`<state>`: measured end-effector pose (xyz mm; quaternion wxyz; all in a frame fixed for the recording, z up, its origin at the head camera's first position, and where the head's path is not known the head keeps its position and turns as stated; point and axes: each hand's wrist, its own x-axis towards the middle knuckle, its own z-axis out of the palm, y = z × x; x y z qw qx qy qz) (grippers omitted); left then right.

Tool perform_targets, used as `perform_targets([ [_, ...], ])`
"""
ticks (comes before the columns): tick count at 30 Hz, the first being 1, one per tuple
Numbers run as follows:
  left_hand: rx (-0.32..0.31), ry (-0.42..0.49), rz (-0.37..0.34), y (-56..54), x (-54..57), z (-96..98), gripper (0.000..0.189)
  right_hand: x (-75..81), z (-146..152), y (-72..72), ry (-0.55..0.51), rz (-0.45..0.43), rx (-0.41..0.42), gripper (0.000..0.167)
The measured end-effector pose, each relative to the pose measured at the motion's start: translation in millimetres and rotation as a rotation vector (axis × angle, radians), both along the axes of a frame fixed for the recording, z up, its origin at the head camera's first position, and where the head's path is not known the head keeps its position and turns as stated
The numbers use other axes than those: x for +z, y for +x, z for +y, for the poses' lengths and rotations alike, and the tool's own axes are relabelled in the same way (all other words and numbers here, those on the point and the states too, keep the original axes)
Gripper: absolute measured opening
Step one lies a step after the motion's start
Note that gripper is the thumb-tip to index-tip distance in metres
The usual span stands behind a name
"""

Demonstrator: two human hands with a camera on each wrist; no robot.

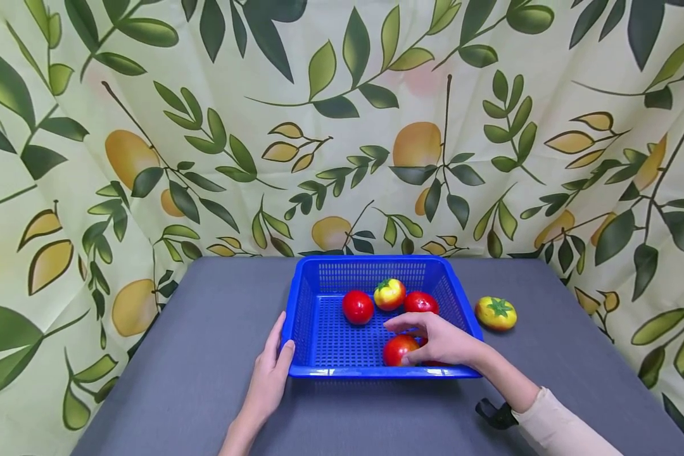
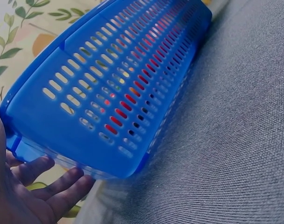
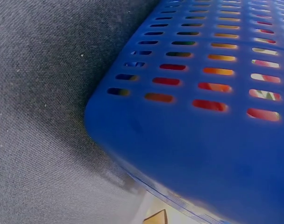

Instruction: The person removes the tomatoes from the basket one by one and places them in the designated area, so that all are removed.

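Observation:
A blue plastic basket (image 1: 376, 372) with slotted walls stands on the grey table. My left hand (image 1: 269, 370) holds its left side, thumb at the rim and fingers along the outer wall; in the left wrist view these fingers (image 2: 69, 176) touch the end wall. Inside lie a red tomato (image 1: 357, 307), a yellow-and-red tomato (image 1: 389, 294) and another red tomato (image 1: 421, 302). My right hand (image 1: 441, 339) reaches over the right wall, its thumb against a red tomato (image 1: 398, 350) and its forefinger raised above it. Another red one is mostly hidden beneath this hand.
A yellow-green tomato (image 1: 496, 313) with a green star-shaped top lies on the table (image 1: 216, 323) right of the basket. A black strap (image 1: 496, 415) hangs by the right wrist. Behind the table hangs a leaf-and-fruit patterned cloth (image 1: 342, 139).

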<state>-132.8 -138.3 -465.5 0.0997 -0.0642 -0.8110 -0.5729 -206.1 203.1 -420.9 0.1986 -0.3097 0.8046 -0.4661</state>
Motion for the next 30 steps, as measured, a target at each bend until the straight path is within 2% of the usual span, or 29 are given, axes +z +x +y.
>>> perform_targets([
  [12, 0.007, 0.016, 0.025, -1.3, -4.2, 1.7, 0.055, -5.5, -2.1, -3.0, 0.113, 0.130, 0.013, 0.049],
  [19, 0.017, 0.017, 0.029, -2.7, -5.7, 2.4, 0.056, -7.3, -8.1, -7.7, 0.191, 0.239, -0.065, 0.040],
  [25, 0.014, 0.028, -0.005, -2.2, -3.5, 1.9, 0.056, -6.4, -9.9, -9.6, 0.174, 0.290, -0.119, 0.024],
  [30, 0.012, 0.031, 0.004, -1.3, -3.1, 2.0, 0.056, -6.8, -8.0, -10.8, 0.148, 0.310, -0.132, 0.028],
])
